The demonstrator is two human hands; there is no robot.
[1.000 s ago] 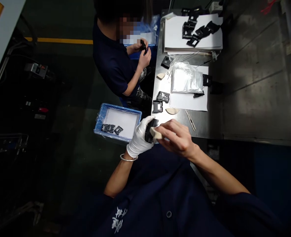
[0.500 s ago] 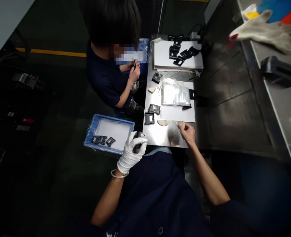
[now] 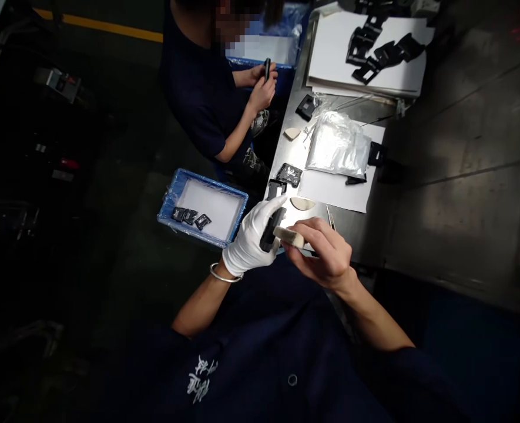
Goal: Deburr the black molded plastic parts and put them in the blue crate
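Note:
My left hand (image 3: 253, 238), in a white glove, is closed around a black plastic part (image 3: 272, 230), held upright near the table's front edge. My bare right hand (image 3: 325, 252) pinches a small off-white block (image 3: 289, 237). The block's end is right beside the black part; whether they touch I cannot tell. Just beyond my right hand, thin metal tweezers (image 3: 331, 217) lie on the metal table (image 3: 286, 138). Another off-white piece (image 3: 302, 204), half-moon shaped, rests past my left fingertips. Close to it are a black part (image 3: 277, 188) and a bagged black part (image 3: 289, 174).
A clear plastic bag stack (image 3: 339, 144) lies on white paper (image 3: 334, 191). Several black parts (image 3: 374, 53) sit on a paper stack (image 3: 330, 53). At left, a blue bin (image 3: 167, 217) holds several bagged parts. A co-worker's hands (image 3: 264, 85) hold a dark part.
My right hand has come left from the table with the off-white block, up to the black part. The tweezers now lie apart from it. My view has shifted.

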